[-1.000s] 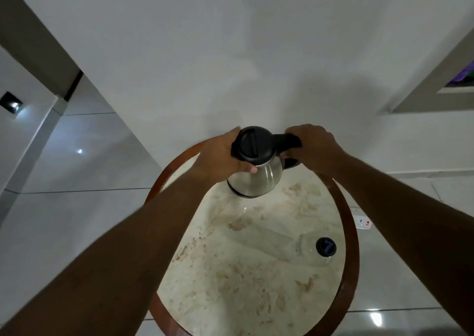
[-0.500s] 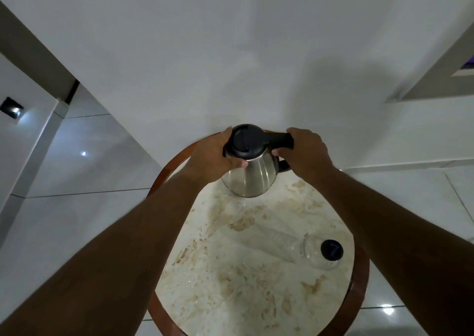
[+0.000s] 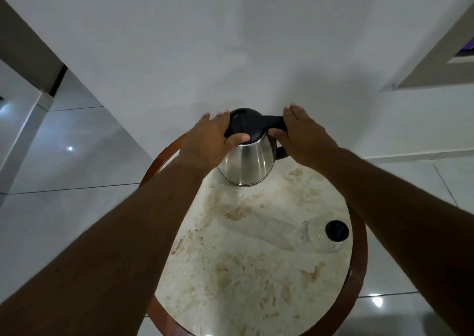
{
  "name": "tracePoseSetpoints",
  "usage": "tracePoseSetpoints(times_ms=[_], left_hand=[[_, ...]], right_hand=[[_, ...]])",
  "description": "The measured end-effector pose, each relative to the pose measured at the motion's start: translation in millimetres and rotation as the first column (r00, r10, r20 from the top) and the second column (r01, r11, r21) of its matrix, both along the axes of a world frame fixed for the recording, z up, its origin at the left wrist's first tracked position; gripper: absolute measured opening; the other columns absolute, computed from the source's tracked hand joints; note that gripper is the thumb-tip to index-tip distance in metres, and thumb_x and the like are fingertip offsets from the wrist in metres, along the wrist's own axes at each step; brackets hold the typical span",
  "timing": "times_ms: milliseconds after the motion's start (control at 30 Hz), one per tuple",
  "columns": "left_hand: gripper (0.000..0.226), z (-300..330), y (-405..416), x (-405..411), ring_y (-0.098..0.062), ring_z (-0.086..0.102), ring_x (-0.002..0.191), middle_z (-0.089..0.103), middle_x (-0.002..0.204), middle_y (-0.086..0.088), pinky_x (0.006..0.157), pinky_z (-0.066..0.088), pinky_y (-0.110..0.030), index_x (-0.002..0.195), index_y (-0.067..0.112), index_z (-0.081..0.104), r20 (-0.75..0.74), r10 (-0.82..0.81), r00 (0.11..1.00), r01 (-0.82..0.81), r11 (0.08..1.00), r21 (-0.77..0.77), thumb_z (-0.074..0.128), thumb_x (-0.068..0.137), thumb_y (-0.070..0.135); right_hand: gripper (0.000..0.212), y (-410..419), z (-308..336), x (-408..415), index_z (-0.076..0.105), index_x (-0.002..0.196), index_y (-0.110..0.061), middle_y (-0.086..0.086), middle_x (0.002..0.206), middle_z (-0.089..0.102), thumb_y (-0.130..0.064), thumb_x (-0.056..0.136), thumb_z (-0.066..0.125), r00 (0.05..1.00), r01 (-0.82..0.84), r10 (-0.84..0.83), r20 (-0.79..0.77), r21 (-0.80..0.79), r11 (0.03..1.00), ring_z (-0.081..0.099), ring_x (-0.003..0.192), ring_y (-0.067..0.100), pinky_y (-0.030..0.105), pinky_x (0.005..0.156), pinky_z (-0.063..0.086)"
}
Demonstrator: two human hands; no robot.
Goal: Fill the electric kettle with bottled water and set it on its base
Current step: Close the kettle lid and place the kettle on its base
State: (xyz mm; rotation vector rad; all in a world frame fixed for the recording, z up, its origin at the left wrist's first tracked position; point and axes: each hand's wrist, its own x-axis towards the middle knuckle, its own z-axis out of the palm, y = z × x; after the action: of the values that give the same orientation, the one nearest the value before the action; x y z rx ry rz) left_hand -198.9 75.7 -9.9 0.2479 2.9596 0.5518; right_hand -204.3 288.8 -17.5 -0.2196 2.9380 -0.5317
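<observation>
A steel electric kettle [image 3: 247, 163] with a black lid and black handle stands at the far edge of a round marble-topped table [image 3: 243, 271]. My left hand [image 3: 211, 139] rests on the lid's left side, thumb across its front. My right hand [image 3: 301, 133] lies against the handle with its fingers stretched out, thumb under the handle. A clear plastic water bottle [image 3: 314, 235] with a black cap stands at the table's right edge. The kettle's base is hidden from view.
A white wall rises directly behind the table. A wooden rim [image 3: 359, 253] rings the marble top. Glossy pale floor tiles surround the table on both sides. A window recess [image 3: 441, 61] sits at the upper right.
The fingers of my right hand have opened out from around the handle. My left hand's fingers have also loosened on the lid. The kettle stays at the same spot on the table.
</observation>
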Motion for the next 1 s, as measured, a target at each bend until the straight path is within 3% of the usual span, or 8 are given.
tracePoseSetpoints(times_ms=[167,367,600,1000], left_hand=[[0.083,-8,-1,-1,-0.033,0.006,0.146,0.021,0.158,-0.010,0.114,0.021,-0.047,0.149,0.014,0.022,-0.071,-0.049,0.996,0.039,0.990,-0.138,0.028,0.086,0.068],[0.091,-14,0,5,-0.031,0.004,0.146,0.020,0.158,-0.009,0.114,0.020,-0.049,0.149,0.014,0.021,-0.124,-0.047,0.991,0.027,0.988,-0.152,0.014,0.079,0.071],[0.080,-17,-1,3,-0.031,0.000,0.146,0.014,0.159,-0.011,0.115,0.016,-0.048,0.149,0.012,0.020,-0.147,-0.078,0.986,0.045,0.975,-0.216,0.021,0.089,0.064],[0.086,-19,-1,2,-0.033,-0.003,0.146,0.012,0.159,-0.013,0.116,0.011,-0.047,0.149,0.011,0.019,-0.165,-0.082,0.983,0.045,0.975,-0.217,0.013,0.084,0.067]], right_hand=[[0.066,-7,-2,-2,0.020,0.148,-0.003,0.019,0.157,0.019,-0.046,0.099,0.029,0.999,0.023,-0.022,-0.038,0.022,0.999,0.015,0.145,0.029,0.042,0.115,0.018],[0.063,-10,-5,5,0.018,0.148,-0.003,0.020,0.157,0.019,-0.043,0.100,0.028,0.997,0.038,-0.034,-0.062,0.070,0.997,0.017,0.145,0.030,0.044,0.114,0.022],[0.064,-13,-6,8,0.015,0.149,-0.004,0.020,0.157,0.017,-0.043,0.101,0.027,0.997,0.067,-0.063,-0.053,0.064,0.996,0.016,0.145,0.031,0.044,0.114,0.021],[0.063,-14,-8,7,0.014,0.149,-0.004,0.021,0.158,0.014,-0.043,0.101,0.026,0.995,0.087,-0.084,-0.057,0.048,0.995,0.014,0.145,0.032,0.044,0.115,0.020]])
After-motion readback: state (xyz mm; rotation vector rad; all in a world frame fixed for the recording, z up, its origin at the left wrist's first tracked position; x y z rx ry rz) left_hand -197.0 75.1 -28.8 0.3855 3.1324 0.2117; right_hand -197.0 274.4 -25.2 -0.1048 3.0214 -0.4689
